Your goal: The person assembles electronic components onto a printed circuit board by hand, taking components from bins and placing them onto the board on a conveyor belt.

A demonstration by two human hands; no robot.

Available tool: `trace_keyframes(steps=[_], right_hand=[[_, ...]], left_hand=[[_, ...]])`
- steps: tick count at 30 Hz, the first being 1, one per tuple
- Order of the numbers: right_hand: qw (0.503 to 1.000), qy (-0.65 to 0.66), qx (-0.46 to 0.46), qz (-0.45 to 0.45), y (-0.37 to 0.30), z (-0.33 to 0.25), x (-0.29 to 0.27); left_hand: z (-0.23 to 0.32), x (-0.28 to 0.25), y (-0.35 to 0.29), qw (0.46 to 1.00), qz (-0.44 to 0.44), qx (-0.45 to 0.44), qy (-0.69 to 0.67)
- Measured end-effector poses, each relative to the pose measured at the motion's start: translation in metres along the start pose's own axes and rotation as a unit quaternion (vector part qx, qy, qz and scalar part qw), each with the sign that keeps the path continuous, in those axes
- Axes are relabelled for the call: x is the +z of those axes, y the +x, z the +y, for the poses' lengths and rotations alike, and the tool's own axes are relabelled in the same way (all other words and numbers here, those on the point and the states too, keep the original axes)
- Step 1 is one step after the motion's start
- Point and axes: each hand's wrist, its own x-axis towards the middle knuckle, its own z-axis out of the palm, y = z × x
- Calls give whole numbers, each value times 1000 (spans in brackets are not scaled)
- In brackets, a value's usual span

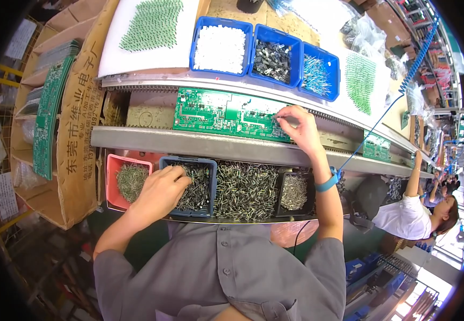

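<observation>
My right hand (pixel 300 127) is over the right end of a long green circuit board (pixel 210 109) lying in the conveyor track. Its thumb and forefinger are pinched close to the board, and whatever they hold is too small to name. A blue wrist strap (pixel 326 184) circles that wrist. My left hand (pixel 166 186) bends over the left side of a dark blue bin (pixel 214 187) filled with small dark leaded components (pixel 196 187). The fingers there are curled together, and their tips and any part between them are hidden.
A pink bin (pixel 112 184) of thin wire-leaded parts, a heap of metallic components (pixel 245 190) and a black bin (pixel 281 206) line the near side. Blue bins (pixel 193 51) stand beyond the track. A coiled blue cord (pixel 422 56) crosses at right. Boards fill a cardboard box (pixel 85 117); a co-worker (pixel 411 216) sits right.
</observation>
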Motion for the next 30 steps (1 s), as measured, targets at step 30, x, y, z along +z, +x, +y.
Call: trace_keyframes(steps=[30], right_hand=[[953, -201, 145, -173, -120, -77, -36]], left_hand=[[-56, 3, 137, 978, 189, 19, -92]])
